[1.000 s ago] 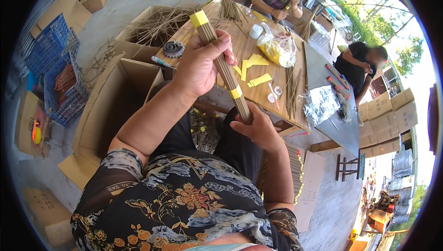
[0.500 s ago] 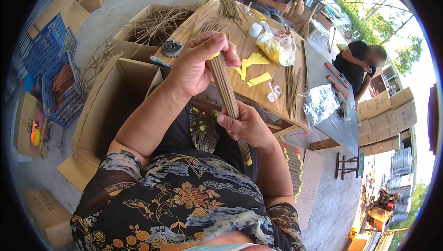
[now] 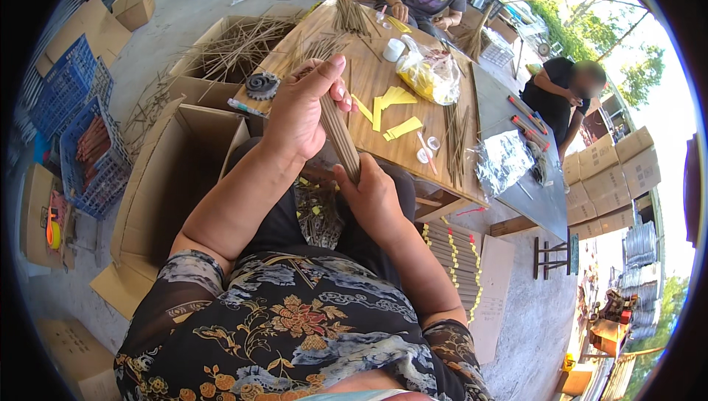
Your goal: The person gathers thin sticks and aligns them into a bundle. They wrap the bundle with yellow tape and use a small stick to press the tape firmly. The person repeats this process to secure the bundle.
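Note:
A bundle of thin brown sticks (image 3: 340,137) slants above my lap, between my two hands. My left hand (image 3: 301,109) is closed round its upper part, with the thumb pointing up along it. At the lower end, my right hand (image 3: 375,198) wraps the bundle, thumb on top, and hides that end. Just beyond my hands, yellow paper strips (image 3: 403,128) lie on the wooden table (image 3: 369,69). More loose sticks (image 3: 324,48) lie behind my left hand. A dark toothed round object (image 3: 261,86) sits at the table's left edge.
Left of me stands an open cardboard box (image 3: 173,154), with a box of loose sticks (image 3: 243,47) behind it. A plastic bag of yellow material (image 3: 429,75) and a white jar (image 3: 394,50) stand on the table. Finished-looking bundles (image 3: 453,261) lie at lower right. Two people sit beyond.
Both hands have shifted a little left. My left fingers now wrap the upper end, where a yellow band showed before. The yellow-tipped lower end, seen below my right hand before, is now hidden.

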### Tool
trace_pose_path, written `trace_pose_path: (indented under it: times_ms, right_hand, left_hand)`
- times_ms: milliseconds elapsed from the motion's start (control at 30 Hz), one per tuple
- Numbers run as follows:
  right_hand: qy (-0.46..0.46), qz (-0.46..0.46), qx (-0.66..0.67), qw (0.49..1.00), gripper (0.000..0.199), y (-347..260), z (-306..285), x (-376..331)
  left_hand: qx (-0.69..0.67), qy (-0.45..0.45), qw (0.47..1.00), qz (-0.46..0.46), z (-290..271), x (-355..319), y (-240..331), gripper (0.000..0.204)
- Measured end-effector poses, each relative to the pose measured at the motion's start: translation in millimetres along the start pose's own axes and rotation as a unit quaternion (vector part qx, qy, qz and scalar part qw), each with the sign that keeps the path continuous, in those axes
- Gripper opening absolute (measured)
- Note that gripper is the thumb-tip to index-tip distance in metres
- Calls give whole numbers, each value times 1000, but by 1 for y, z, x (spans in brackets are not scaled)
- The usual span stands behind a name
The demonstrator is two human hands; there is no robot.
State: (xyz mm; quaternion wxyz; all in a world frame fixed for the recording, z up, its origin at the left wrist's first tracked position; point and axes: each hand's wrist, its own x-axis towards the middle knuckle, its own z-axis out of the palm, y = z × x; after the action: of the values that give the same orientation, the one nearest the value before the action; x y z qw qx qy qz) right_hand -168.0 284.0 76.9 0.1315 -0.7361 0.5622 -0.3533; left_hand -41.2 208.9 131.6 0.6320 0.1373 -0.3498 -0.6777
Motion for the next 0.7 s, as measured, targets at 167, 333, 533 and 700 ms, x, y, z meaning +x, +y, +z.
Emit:
trace_pose_path:
  times_ms: [167, 333, 533, 700]
  right_hand:
    - [34, -8, -102, 994, 27, 8, 8, 2]
    - [-34, 33, -36, 998, 32, 10, 4, 6]
    - [-129, 73, 74, 986, 40, -8, -27, 9]
    - [-213, 82, 260, 938, 34, 6, -16, 9]
  left_hand:
    - [24, 113, 993, -11, -1, 6, -7, 28]
    - [-19, 93, 995, -22, -4, 6, -8, 33]
    - [-25, 67, 997, -26, -2, 1, 1, 33]
    - [-38, -32, 997, -52, 1, -4, 4, 31]
